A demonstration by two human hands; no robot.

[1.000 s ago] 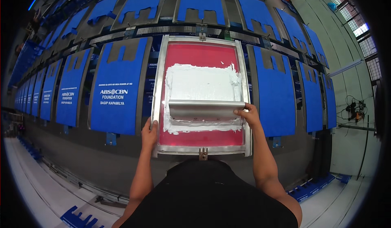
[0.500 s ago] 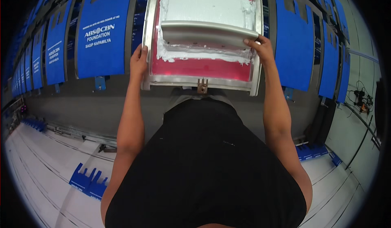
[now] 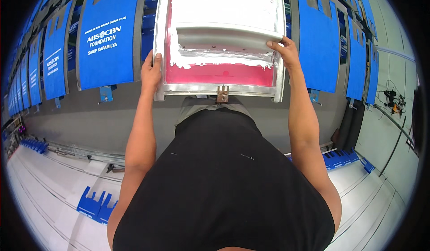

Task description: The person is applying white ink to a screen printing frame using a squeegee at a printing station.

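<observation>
A screen-printing frame point(image 3: 280, 78) with metal rails and a red mesh point(image 3: 215, 77) lies before me. White ink point(image 3: 224, 4) covers much of the mesh, with ragged edges. Across the ink rests a wide grey metal squeegee point(image 3: 224, 37), its curved face toward me. My left hand point(image 3: 151, 72) grips the frame's left rail, thumb on top and fingers partly hidden along the outer side. At the right rail, my right hand point(image 3: 289, 54) is closed, its thumb lying over the right end of the squeegee; its fingers at the rail are partly hidden.
Flat blue bags point(image 3: 105, 40) with white print lie in a row to the left, and more blue bags point(image 3: 316, 45) lie on the right. A metal bracket point(image 3: 222, 94) sticks out from the frame's near edge. Behind me stands another pale table point(image 3: 49, 179) with blue bags. Cables point(image 3: 394, 101) hang at the far right.
The whole view has shifted slightly and grown brighter. Both hands keep their places on the frame and squeegee, and the squeegee stays at about the same spot on the ink.
</observation>
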